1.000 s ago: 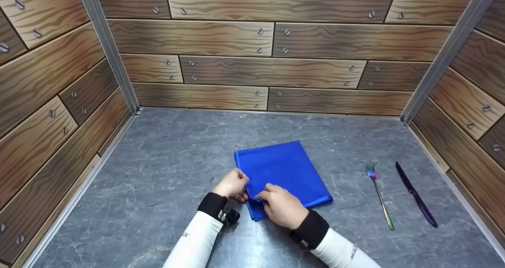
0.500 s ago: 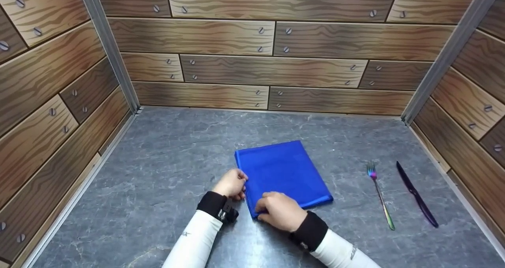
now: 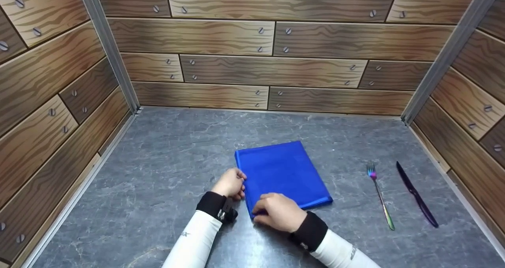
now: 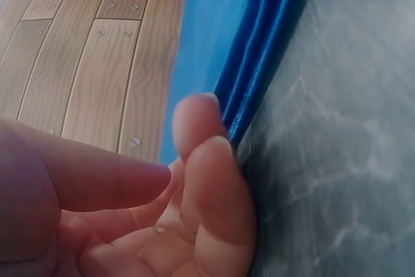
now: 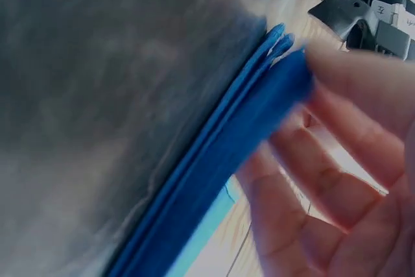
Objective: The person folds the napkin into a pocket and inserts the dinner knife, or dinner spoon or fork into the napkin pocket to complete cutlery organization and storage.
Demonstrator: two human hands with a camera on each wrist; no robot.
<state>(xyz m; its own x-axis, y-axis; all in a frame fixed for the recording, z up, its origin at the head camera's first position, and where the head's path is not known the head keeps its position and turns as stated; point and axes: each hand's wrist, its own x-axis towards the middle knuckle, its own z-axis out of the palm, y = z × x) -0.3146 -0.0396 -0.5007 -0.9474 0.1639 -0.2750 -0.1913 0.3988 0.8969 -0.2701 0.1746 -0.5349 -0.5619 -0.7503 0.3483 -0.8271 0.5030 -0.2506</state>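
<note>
A blue cloth napkin (image 3: pixel 282 173), folded into a square of several layers, lies flat on the grey tabletop. Along its left edge rests my left hand (image 3: pixel 229 183), fingertips right at the layered side. The left wrist view shows that hand's thumb (image 4: pixel 123 176) apart from its fingers, with no cloth between them. My right hand (image 3: pixel 280 210) is at the near-left corner of the napkin. In the right wrist view its fingers reach over the top face while a fingertip meets the corner of the stacked layers (image 5: pixel 220 141); the other fingertips are hidden behind the cloth.
To the right of the napkin lie a multicoloured metal fork (image 3: pixel 379 197) and, farther right, a dark purple knife (image 3: pixel 414 193). Wood-patterned walls (image 3: pixel 221 96) enclose the grey marbled table (image 3: pixel 177 141) at the back and both sides.
The raised flap at the napkin's near-left corner has come down flat under my right hand, which moved slightly nearer the front edge. My left hand shifted slightly left.
</note>
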